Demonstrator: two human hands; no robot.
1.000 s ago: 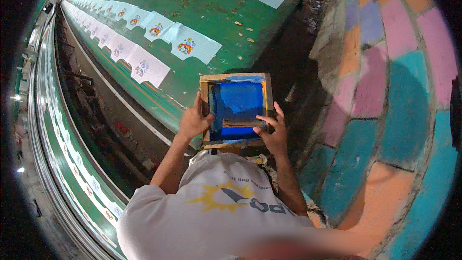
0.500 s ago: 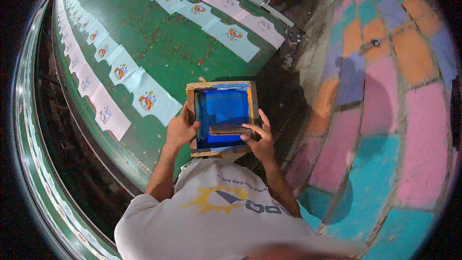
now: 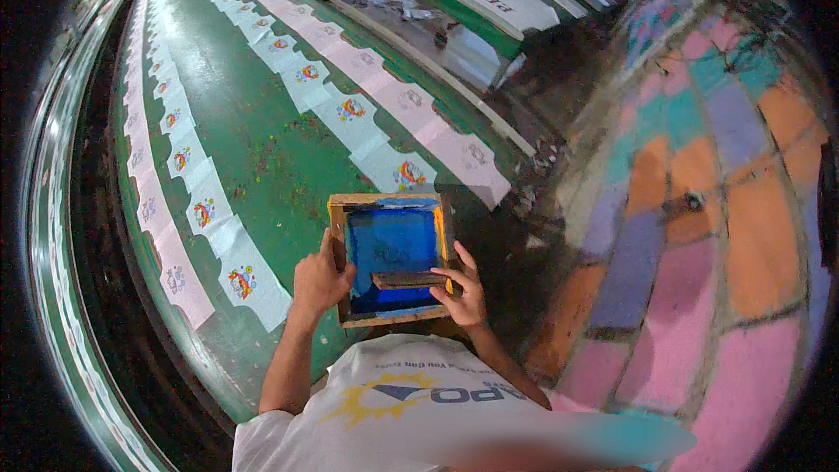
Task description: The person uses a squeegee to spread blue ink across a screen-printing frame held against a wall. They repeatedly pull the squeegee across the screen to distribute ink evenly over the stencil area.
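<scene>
In front of me is a wooden-framed printing screen (image 3: 384, 200) with blue ink over its mesh. My left hand (image 3: 320, 281) grips its left side, thumb over the rim and fingers on the outer edge. My right hand (image 3: 462, 294) is at the right side, thumb and fingers closed on the end of a squeegee (image 3: 404, 281) lying across the lower part of the mesh. The screen's far edge lies close to a light blue cloth piece (image 3: 405, 173) with a colourful print. Whether the frame rests on the table or is held above it, I cannot tell.
A long green table (image 3: 240, 122) bears rows of light blue and pink cloth pieces (image 3: 472, 156) with prints. Another table with white pieces (image 3: 489, 2) stands beyond a dark gap. At right, the floor is painted in coloured blocks (image 3: 686, 271).
The view has tilted up, so more of the table's far end shows. The screen sits lower in view and closer to the right-hand row of cloth pieces. Both hands keep their holds.
</scene>
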